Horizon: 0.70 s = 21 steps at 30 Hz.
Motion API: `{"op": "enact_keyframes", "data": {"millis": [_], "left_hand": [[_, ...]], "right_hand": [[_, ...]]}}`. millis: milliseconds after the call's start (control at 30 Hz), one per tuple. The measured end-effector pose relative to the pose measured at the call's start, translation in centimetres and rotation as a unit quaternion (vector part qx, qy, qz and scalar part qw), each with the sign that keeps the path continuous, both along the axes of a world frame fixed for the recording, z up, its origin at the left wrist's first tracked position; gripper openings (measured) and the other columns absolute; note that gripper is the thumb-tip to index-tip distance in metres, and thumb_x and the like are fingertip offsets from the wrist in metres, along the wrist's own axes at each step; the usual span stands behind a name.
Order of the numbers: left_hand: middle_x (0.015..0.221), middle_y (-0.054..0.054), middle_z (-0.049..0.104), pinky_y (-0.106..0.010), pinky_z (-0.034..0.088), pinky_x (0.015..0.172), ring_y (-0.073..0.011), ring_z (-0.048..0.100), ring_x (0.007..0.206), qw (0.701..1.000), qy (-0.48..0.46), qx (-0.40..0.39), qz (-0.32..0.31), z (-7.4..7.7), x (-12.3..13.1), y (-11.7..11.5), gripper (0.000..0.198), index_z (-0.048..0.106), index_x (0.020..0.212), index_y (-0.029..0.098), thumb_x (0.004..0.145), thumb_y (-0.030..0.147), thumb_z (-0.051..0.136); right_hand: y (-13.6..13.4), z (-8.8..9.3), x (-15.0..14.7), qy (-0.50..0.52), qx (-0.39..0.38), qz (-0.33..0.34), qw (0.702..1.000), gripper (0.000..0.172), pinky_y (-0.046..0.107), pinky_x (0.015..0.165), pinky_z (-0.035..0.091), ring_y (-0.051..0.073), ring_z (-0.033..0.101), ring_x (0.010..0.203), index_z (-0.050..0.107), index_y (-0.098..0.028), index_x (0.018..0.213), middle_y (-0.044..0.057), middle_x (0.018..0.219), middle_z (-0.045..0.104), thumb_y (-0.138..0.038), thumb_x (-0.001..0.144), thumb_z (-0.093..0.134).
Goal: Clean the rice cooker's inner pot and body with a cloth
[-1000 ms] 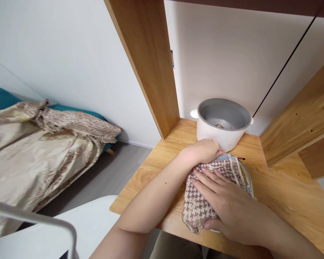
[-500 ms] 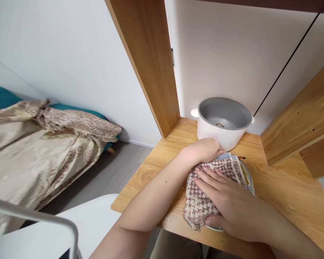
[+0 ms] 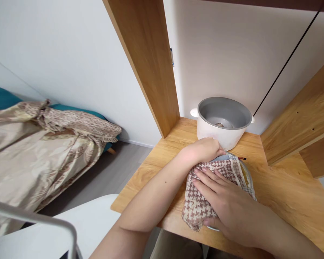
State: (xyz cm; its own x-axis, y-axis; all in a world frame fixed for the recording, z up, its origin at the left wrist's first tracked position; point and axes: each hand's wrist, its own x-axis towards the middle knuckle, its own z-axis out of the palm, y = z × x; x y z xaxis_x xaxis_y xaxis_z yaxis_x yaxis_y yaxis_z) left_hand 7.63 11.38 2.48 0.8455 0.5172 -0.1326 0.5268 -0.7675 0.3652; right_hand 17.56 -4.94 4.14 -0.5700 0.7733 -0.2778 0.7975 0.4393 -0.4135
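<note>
A brown-and-white houndstooth cloth (image 3: 196, 208) covers most of a round, pale-rimmed object (image 3: 248, 176) that looks like a pot lid, on the wooden tabletop. My right hand (image 3: 224, 198) lies flat on the cloth, fingers stretched out and thumb apart near the close edge. At the far edge, my left hand (image 3: 206, 149) has its fingers curled around the rim; the fingertips are partly hidden. Just beyond it stands a white pot (image 3: 221, 138) with a grey inside and no lid on it.
The wooden tabletop (image 3: 148, 172) has upright wooden panels (image 3: 151, 64) at its back left and right. A small dark-red item (image 3: 242, 158) lies beside the lid. A white chair (image 3: 97, 216) is at lower left, with a draped sofa (image 3: 56, 151) behind it.
The cloth and my right hand have shifted slightly left. My left hand and the pot stay where they were.
</note>
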Motion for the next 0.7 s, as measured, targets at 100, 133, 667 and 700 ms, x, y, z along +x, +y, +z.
{"op": "enact_keyframes", "data": {"millis": [100,133,667,700], "left_hand": [[0.098,-0.009,0.08,-0.031,0.05,0.08,-0.0231,0.072,0.091,1.0,0.005,0.008,0.002,0.1,0.0,-0.1,0.038,0.081,0.104,0.023,0.104,0.039,0.047],[0.098,-0.01,0.08,-0.031,0.05,0.08,-0.023,0.072,0.091,1.0,0.008,0.01,0.004,0.2,0.0,-0.1,0.038,0.081,0.104,0.023,0.104,0.039,0.047],[0.102,-0.009,0.08,-0.031,0.05,0.083,-0.0229,0.072,0.094,1.0,0.001,0.003,0.003,0.2,0.0,-0.1,0.039,0.08,0.103,0.022,0.104,0.039,0.045],[0.101,-0.009,0.08,-0.031,0.05,0.082,-0.0228,0.072,0.093,1.0,-0.001,0.0,0.002,0.2,-0.1,-0.1,0.039,0.08,0.102,0.022,0.104,0.039,0.045]], "right_hand": [[0.1,-0.2,0.1,0.018,0.008,-0.001,1.0,0.097,0.055,0.131,0.01,0.032,0.005,0.16,0.025,-0.012,0.165,0.012,0.172,0.011,-0.037,0.087,0.078],[0.1,-0.3,0.1,0.022,0.012,-0.003,1.0,0.098,0.055,0.131,0.01,0.033,0.005,0.16,0.026,-0.013,0.165,0.012,0.172,0.011,-0.038,0.087,0.079],[-0.2,-2.0,0.3,0.04,0.071,0.004,0.997,0.092,0.05,0.132,0.008,0.029,0.007,0.161,0.026,-0.013,0.165,0.01,0.173,0.012,-0.046,0.093,0.072],[-0.2,-2.1,0.2,0.036,0.074,0.003,0.997,0.09,0.049,0.132,0.01,0.029,0.009,0.161,0.028,-0.012,0.165,0.011,0.173,0.015,-0.045,0.093,0.072]]}}
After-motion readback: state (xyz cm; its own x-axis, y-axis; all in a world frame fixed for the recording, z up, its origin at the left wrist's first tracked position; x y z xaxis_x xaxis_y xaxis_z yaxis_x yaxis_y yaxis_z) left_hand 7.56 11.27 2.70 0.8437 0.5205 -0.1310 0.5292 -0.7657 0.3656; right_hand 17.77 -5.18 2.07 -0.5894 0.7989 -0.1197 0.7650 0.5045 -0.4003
